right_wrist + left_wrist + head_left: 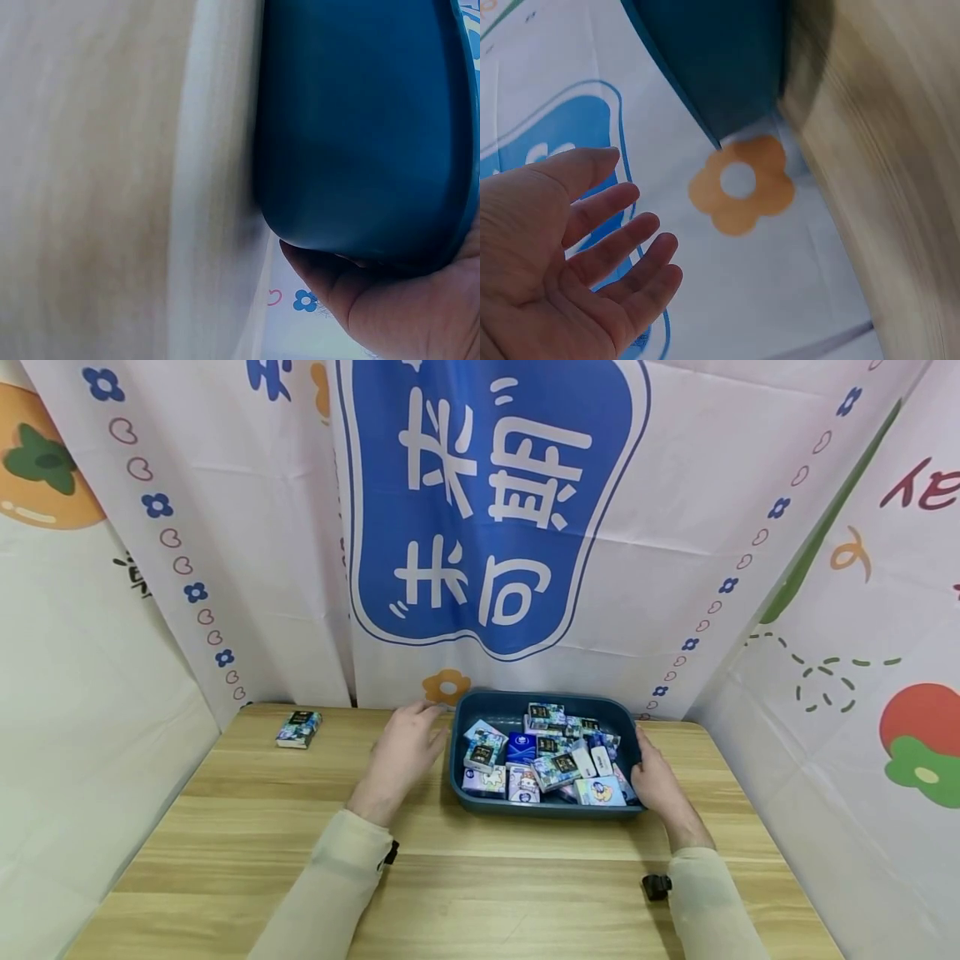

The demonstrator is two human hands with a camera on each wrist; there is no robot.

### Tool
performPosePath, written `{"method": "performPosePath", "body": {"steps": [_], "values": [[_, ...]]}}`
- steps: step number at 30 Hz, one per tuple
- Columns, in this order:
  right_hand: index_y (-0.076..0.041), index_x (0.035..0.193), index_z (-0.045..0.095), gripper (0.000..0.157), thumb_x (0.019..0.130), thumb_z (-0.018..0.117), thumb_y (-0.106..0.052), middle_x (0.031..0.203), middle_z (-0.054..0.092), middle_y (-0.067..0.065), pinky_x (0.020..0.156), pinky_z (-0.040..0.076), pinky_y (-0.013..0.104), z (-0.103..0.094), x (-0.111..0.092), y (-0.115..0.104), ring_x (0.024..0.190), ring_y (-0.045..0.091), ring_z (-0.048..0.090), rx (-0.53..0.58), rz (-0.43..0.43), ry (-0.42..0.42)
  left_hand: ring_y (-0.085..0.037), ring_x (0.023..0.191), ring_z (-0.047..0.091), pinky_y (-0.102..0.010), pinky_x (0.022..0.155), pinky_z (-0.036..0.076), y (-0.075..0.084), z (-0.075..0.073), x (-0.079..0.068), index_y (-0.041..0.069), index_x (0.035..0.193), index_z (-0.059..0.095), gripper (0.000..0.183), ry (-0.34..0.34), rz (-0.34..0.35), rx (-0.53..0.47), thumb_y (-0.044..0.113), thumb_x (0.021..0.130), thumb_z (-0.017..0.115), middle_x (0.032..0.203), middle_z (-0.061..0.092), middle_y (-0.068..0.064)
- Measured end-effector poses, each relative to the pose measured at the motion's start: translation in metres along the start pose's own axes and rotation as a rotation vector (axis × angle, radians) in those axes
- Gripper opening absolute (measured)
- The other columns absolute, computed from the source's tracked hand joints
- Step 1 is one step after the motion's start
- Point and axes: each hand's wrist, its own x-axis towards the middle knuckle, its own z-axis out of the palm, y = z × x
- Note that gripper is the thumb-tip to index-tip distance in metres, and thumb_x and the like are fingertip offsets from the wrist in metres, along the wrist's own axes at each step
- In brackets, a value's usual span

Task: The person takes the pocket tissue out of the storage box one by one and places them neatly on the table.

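A dark teal plastic bin [551, 811] stands on the wooden table, holding several small packs, among them patterned tissue packs [557, 772], a blue pack [522, 747] and white packs [601, 761]. My right hand [658, 777] grips the bin's right end; in the right wrist view its fingers [322, 281] curl against the outer wall below the rim. To the bin's left, my left hand [401, 752] is held with loosely bent fingers and an empty palm. The left wrist view shows a gap between that hand [577, 247] and the bin [712, 60].
One patterned tissue pack [299, 729] lies alone near the table's back left corner. Behind the table [480, 893] hangs a printed white curtain [285, 568], close to the bin's back edge. More printed cloth [840, 710] hangs at the sides.
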Motion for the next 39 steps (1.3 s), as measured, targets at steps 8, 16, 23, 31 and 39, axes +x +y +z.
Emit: {"method": "performPosePath", "body": {"steps": [8,16,23,31,39], "values": [[0.008,0.184,0.002,0.079,0.112,0.034,0.010,0.193,0.004,0.037,0.149,0.012,0.073,0.001,-0.001,0.000,0.180,0.061,0.010,0.015,0.002,0.002,-0.046,0.142,0.075,-0.057,0.124,0.064,0.025,0.015,-0.002,-0.001,0.142,0.080,0.040,-0.022,0.030,0.015,0.018,0.107,0.089,0.154,0.076,-0.024],[0.005,0.185,-0.001,0.080,0.112,0.033,0.009,0.194,0.002,0.035,0.149,0.012,0.072,0.001,-0.001,-0.001,0.181,0.060,0.008,0.006,0.019,-0.002,-0.043,0.146,0.074,-0.057,0.123,0.064,0.046,0.031,-0.005,0.004,0.145,0.080,0.041,-0.097,0.013,0.060,0.024,0.110,0.086,0.157,0.075,-0.021],[0.003,0.185,-0.003,0.081,0.113,0.033,0.008,0.194,0.002,0.035,0.149,0.012,0.072,0.000,0.000,-0.001,0.180,0.060,0.008,-0.003,0.026,-0.011,-0.041,0.143,0.075,-0.055,0.123,0.065,0.052,0.050,-0.003,0.007,0.147,0.080,0.041,-0.149,0.040,0.086,0.027,0.112,0.084,0.157,0.076,-0.019],[0.004,0.185,-0.002,0.081,0.112,0.034,0.008,0.193,0.003,0.035,0.148,0.012,0.073,0.000,0.000,0.000,0.180,0.061,0.009,-0.014,0.017,-0.008,-0.042,0.135,0.079,-0.052,0.120,0.067,0.052,0.070,0.005,0.001,0.142,0.081,0.042,-0.180,0.113,0.143,0.027,0.110,0.086,0.151,0.078,-0.022],[0.004,0.185,-0.002,0.081,0.112,0.034,0.008,0.194,0.003,0.035,0.149,0.012,0.073,0.000,0.000,-0.001,0.180,0.060,0.008,-0.003,0.015,-0.006,-0.038,0.143,0.076,-0.048,0.125,0.064,0.058,0.076,0.008,0.003,0.146,0.079,0.049,-0.225,0.116,0.282,0.037,0.110,0.085,0.154,0.078,-0.018]]}}
